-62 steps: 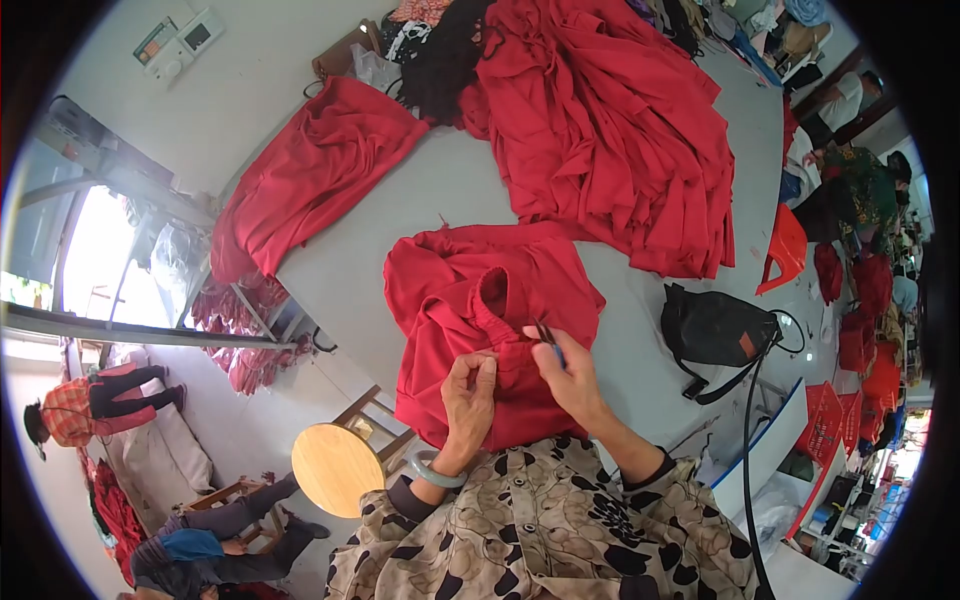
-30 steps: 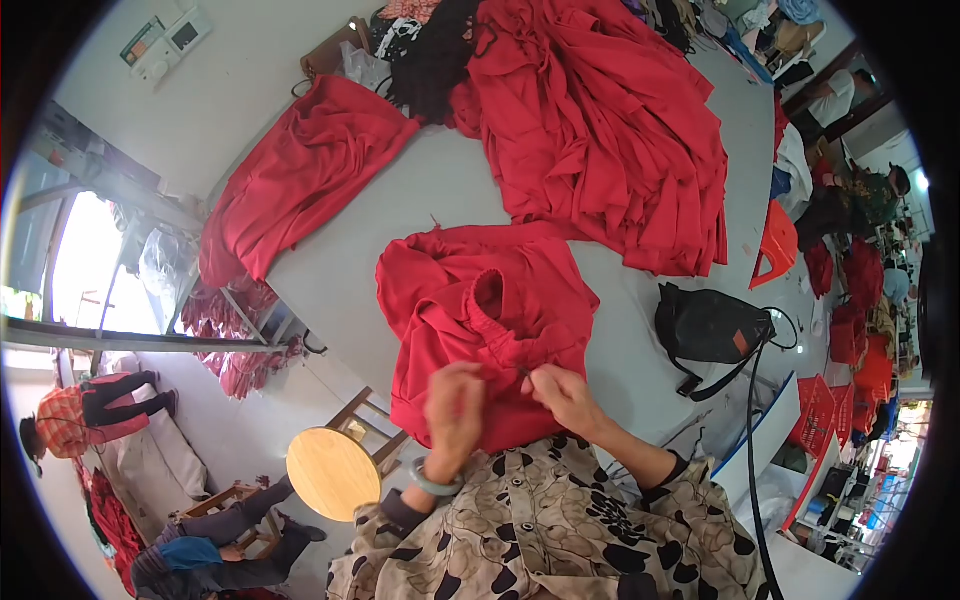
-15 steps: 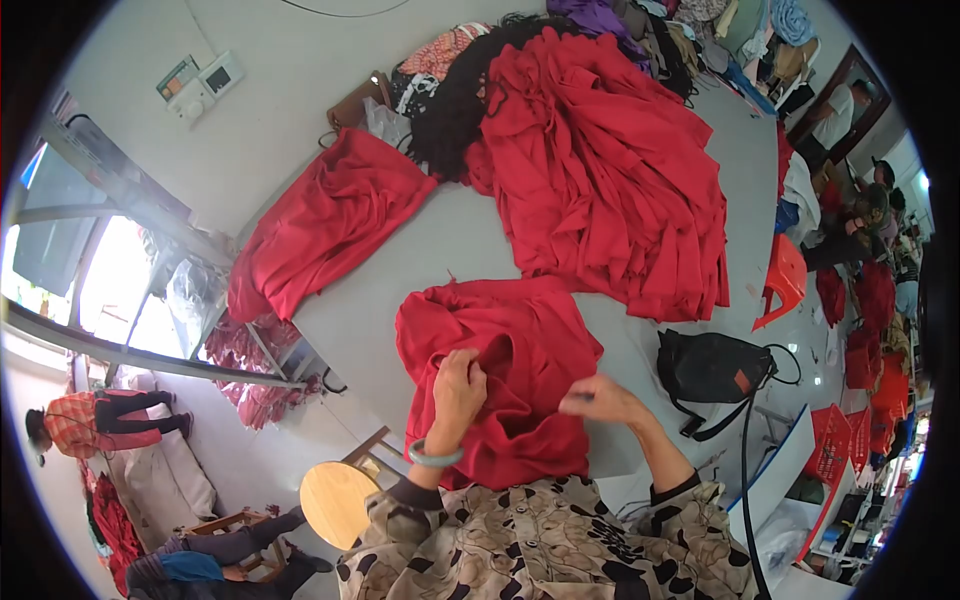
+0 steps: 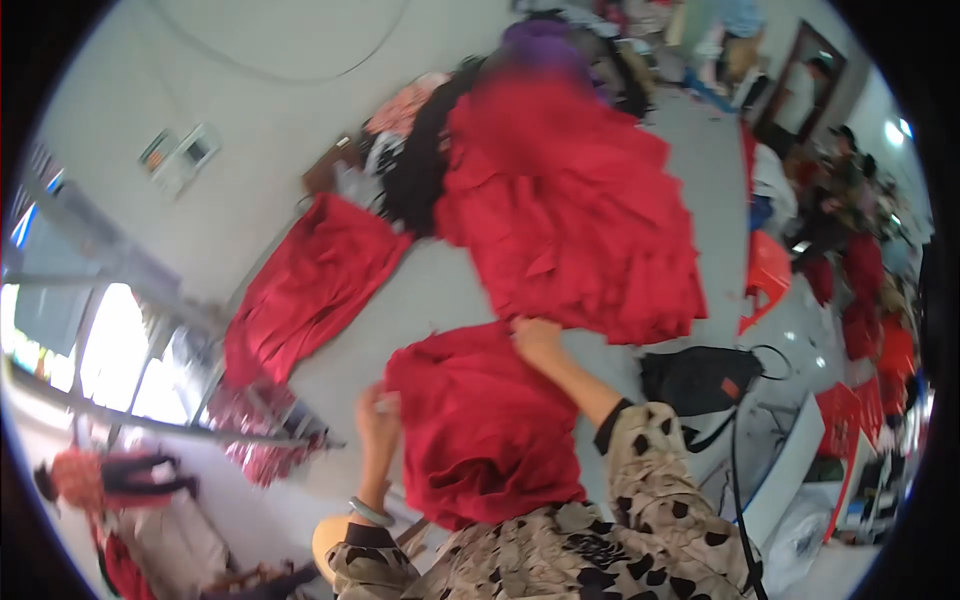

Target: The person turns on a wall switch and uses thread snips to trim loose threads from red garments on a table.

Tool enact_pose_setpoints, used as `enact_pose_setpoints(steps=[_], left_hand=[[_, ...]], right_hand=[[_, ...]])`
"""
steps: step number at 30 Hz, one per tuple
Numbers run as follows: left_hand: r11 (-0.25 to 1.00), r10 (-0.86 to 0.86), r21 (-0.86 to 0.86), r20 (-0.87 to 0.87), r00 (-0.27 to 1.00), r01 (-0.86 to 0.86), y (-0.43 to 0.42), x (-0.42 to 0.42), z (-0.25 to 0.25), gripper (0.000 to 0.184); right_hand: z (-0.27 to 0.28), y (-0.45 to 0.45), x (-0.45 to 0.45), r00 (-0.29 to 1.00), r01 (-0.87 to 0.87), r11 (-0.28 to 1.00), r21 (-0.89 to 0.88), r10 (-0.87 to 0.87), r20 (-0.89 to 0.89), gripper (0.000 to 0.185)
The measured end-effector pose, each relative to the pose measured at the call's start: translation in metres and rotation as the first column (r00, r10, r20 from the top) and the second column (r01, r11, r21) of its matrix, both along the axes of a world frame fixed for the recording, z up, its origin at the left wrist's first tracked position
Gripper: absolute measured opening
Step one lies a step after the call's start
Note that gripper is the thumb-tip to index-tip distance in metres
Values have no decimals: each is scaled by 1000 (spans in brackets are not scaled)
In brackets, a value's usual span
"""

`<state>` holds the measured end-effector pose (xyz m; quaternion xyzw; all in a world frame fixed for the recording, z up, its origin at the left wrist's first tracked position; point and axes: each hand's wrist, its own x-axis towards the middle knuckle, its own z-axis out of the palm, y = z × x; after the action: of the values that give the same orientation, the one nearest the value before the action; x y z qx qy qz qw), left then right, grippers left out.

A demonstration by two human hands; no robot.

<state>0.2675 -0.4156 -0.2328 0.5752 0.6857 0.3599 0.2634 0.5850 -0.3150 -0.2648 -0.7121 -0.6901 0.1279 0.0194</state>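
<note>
A red cloth garment lies loosely bunched on the grey table right in front of my body. My right hand is at its upper right edge, fingers closed on the cloth. At the garment's left edge is my left hand, with a pale bangle on the wrist. Motion smears its fingers, so whether they grip the cloth cannot be made out. Just beyond my right hand, a large heap of red garments covers the far part of the table.
Another red garment lies at the table's left side. A black bag with a strap sits to the right. Mixed clothes are piled along the wall. A round wooden stool stands by my left arm. Other people are in the room.
Both hands have left the garment's middle: the left moved out to its left edge, the right forward to its upper edge. The garment's upper part lies flatter. The view has shifted.
</note>
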Motion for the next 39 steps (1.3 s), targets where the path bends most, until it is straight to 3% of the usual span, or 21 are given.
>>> enact_pose_setpoints(steps=[1,2,3,4,5,6,7,9,12,14,15,16,17,18,22,25,28,30,31,33,39], left_hand=[[985,58,168,-83,995,-44,21,0,-21,52],[984,66,176,-189,980,-33,38,-5,-52,62],[966,81,260,-278,957,-7,54,-14,-90,57],[990,-115,-95,-139,984,102,66,-17,-78,43],[992,-128,-45,-220,967,121,75,-17,-79,29],[989,33,149,-226,974,1,80,-6,-65,19],[994,53,99,30,998,-55,93,-9,-58,16],[897,119,416,99,988,-149,85,18,20,21],[657,161,753,-111,981,-23,33,39,107,27],[507,213,850,-288,934,147,-22,39,111,28],[529,174,815,-379,909,238,-47,36,94,26],[620,53,757,-300,952,204,-69,31,58,28],[837,-83,476,-378,922,270,-94,24,37,29],[941,-237,141,-376,896,308,-116,24,25,31],[926,-315,124,-268,910,357,-152,38,24,29],[956,-90,263,-151,984,128,-157,45,39,29],[909,-185,367,-68,980,197,-135,69,68,26],[874,-310,362,-102,945,326,-121,79,72,25],[868,-366,329,-81,927,372,-117,89,72,26],[842,-437,291,-130,890,455,-109,103,71,25],[885,-369,245,-151,917,397,-117,114,47,21]], right_hand=[[-5,-5,-2,999,-16,995,94,13,30,23],[-13,-4,-1,999,-31,996,78,31,12,21],[-7,-11,-2,998,-46,985,165,40,37,20],[-14,-6,1,998,-56,991,122,52,39,18],[-3,-2,9,998,-67,994,90,69,-11,23],[13,-5,16,993,-93,994,52,97,-74,29],[29,-8,26,995,-62,996,64,66,-69,29],[68,-9,34,913,156,916,370,9,-409,23],[134,-61,56,829,386,581,717,123,-546,18],[116,-106,70,626,585,556,590,152,-765,10],[139,-143,67,575,578,675,458,63,-816,11],[110,-163,71,650,528,711,464,13,-760,14],[72,-183,74,665,517,762,389,-72,-743,15],[48,-202,73,690,508,799,320,-156,-707,15],[6,-267,67,645,553,829,88,-359,-674,14],[34,-269,56,523,623,782,17,-401,-752,15],[71,-248,25,466,507,857,89,-186,-865,18],[84,-234,8,567,264,950,169,-11,-824,24],[86,-227,3,570,263,949,173,-8,-822,24],[89,-217,-2,745,-11,969,248,173,-644,31],[56,-215,0,751,-115,859,499,404,-522,38]])
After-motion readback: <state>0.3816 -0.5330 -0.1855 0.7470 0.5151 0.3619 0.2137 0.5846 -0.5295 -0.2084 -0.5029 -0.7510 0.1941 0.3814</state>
